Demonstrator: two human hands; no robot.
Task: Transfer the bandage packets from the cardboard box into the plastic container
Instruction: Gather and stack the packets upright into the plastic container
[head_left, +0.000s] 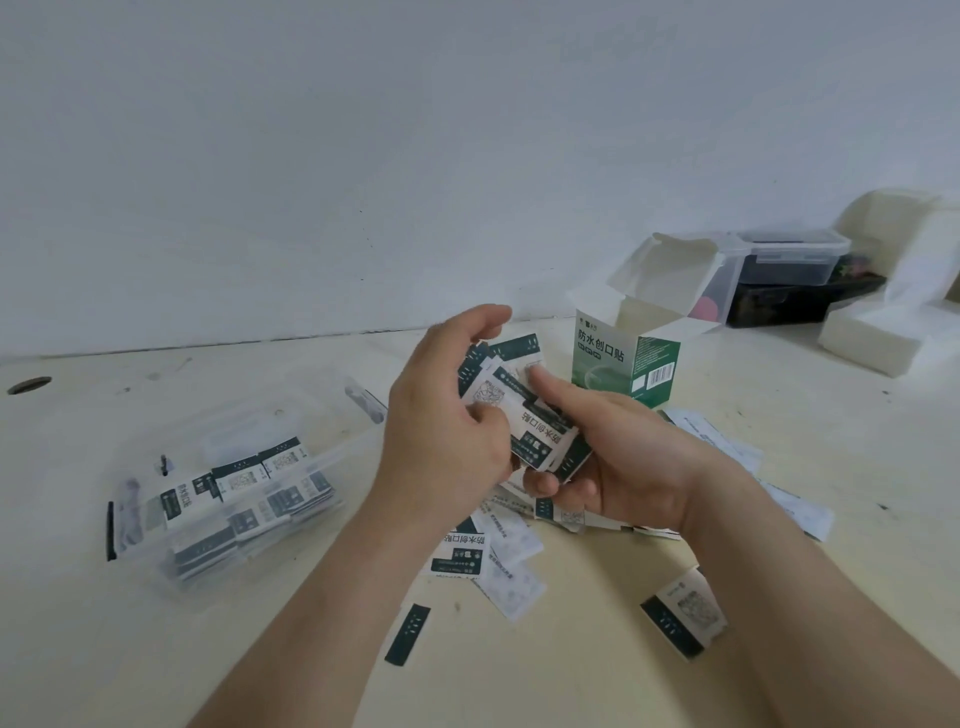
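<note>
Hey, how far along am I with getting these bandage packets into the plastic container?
Roughly midway. Done: many bandage packets already lie in the plastic container, and the cardboard box stands open. In hand: your left hand and right hand grip a stack of packets between them. Left: that stack, plus loose packets scattered on the table; whether the box is empty is hidden.

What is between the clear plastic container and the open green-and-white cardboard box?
Both hands: the left hand and right hand grip a bundle of green-and-white bandage packets there, as seen in the head view.
</note>
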